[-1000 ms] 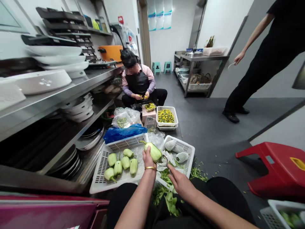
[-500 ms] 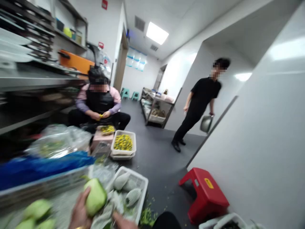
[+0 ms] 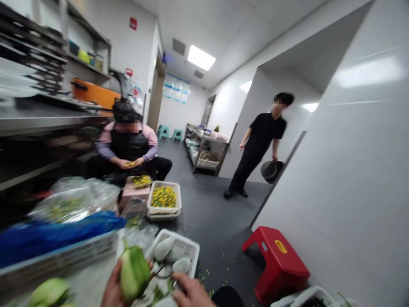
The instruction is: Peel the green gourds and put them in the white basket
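My left hand [image 3: 111, 286] is wrapped round a partly peeled green melon-like fruit [image 3: 131, 273] with a short stem on top. Pale flesh shows on its left side and dark green skin on its right. Just to the right, my right hand [image 3: 193, 293] is closed on a peeler [image 3: 159, 270], its thin dark head pointing at the fruit without clearly touching it. Behind both hands, a white basket [image 3: 195, 251] holds several fruits in white foam nets [image 3: 163, 248]. Pale peeled fruit [image 3: 49, 292] lies in a large white crate [image 3: 79, 247] at lower left.
A red stool [image 3: 281, 256] stands at right. Ahead, a seated person [image 3: 128, 143] handles yellow pieces beside a white basket of yellow-green pieces [image 3: 163, 197]. Another person [image 3: 258, 145] in black carries a metal pan [image 3: 271, 171]. Blue plastic [image 3: 64, 230] lies along the crate; green scraps dot the floor.
The fruit has turned so that its dark green skin shows. My right hand has moved right and up, bringing the peeler into sight. The standing person's pan has swung round.
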{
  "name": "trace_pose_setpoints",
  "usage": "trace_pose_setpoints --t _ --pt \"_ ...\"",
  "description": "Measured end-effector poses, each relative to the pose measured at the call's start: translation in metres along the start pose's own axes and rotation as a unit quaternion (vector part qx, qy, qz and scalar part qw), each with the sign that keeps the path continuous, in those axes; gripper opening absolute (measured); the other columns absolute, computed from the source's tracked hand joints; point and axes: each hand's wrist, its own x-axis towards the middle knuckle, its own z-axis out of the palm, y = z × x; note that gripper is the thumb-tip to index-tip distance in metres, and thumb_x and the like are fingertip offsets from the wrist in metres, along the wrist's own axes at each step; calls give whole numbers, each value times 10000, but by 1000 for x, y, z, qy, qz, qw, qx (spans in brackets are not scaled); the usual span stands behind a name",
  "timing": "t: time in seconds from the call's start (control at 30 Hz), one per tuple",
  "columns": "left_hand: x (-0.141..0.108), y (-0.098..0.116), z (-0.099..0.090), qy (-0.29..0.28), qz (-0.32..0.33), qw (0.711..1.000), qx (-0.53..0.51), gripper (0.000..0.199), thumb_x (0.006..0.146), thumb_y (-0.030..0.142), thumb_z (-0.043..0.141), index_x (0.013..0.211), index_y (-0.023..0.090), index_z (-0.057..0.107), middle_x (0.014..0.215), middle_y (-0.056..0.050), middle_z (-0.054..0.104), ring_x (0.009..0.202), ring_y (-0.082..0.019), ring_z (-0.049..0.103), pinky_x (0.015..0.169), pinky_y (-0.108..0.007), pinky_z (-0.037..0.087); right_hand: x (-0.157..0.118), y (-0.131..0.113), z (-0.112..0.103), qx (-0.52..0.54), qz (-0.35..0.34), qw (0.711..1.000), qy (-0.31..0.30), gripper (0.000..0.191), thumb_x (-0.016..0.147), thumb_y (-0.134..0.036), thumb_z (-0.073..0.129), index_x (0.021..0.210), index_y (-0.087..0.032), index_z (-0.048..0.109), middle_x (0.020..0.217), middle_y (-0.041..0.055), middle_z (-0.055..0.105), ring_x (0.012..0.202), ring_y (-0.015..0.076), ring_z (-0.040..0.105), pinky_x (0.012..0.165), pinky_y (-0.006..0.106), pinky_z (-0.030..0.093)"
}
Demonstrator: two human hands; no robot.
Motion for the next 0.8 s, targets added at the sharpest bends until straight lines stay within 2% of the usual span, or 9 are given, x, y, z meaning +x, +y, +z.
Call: trace_pose_setpoints --t 0.07,0.17,0.3,0.43,0.5,0.57,0.67,0.73,0.8 --pt "-10 -2 6 12 10 1000 22 456 649 446 660 998 163 585 677 -69 694 619 -259 666 626 -394 547 -1 -7 -4 5 1 1000 10 400 801 -325 464 1152 -185 594 1014 58 685 931 218 627 857 330 466" --pt "-9 -6 18 7 30 998 46 378 771 464 548 899 113 609 624 -83 668 599 -218 653 637 -341 533 14 -21 -15 14 15 1000 -12 468 838 -351 403 1243 -145 514 886 70 695 705 194 641 743 343 510" --pt "3 -12 19 -23 61 996 64 482 705 548 608 878 99 632 710 -112 681 725 -245 657 686 -333 512 43 -41 -23 3 -32 999 -28 452 843 -356 408 1239 -166 516 999 82 684 884 215 643 824 352 493" --pt "7 -17 14 -36 147 985 82 497 602 549 706 849 125 624 738 -70 675 723 -205 639 667 -278 482 55 -51 -14 -11 -50 999 -13 436 843 -335 404 1231 -180 529 1142 91 648 1049 227 600 913 368 459" --pt "11 -18 13 -15 194 977 89 481 594 545 714 821 133 615 704 -40 657 663 -169 618 625 -253 460 48 -44 -2 -12 -52 999 -4 453 852 -335 388 1256 -172 512 1187 101 627 1100 227 578 944 370 442" --pt "16 -16 11 31 232 968 89 481 591 553 708 809 137 606 671 -15 636 611 -143 592 588 -240 439 29 -29 12 -13 -44 999 -10 483 864 -339 358 1286 -141 486 1244 129 587 1153 231 544 967 366 422" --pt "23 -10 10 105 258 958 66 521 560 577 708 822 139 601 669 -6 625 611 -142 583 581 -245 430 -14 4 23 -23 7 995 -96 480 853 -322 366 1261 -121 520 1177 153 630 1100 238 587 908 330 461" --pt "26 -5 9 111 249 961 47 538 549 581 710 840 141 601 693 -16 632 653 -157 596 605 -255 436 -35 21 19 -35 48 987 -152 453 840 -308 382 1221 -140 561 1060 142 692 998 239 644 835 305 495" --pt "27 -4 9 81 211 973 35 546 556 592 700 851 144 599 702 -23 633 684 -168 602 626 -261 439 -39 24 7 -40 60 986 -153 442 837 -325 391 1200 -158 580 1067 132 690 1003 241 641 844 310 488"
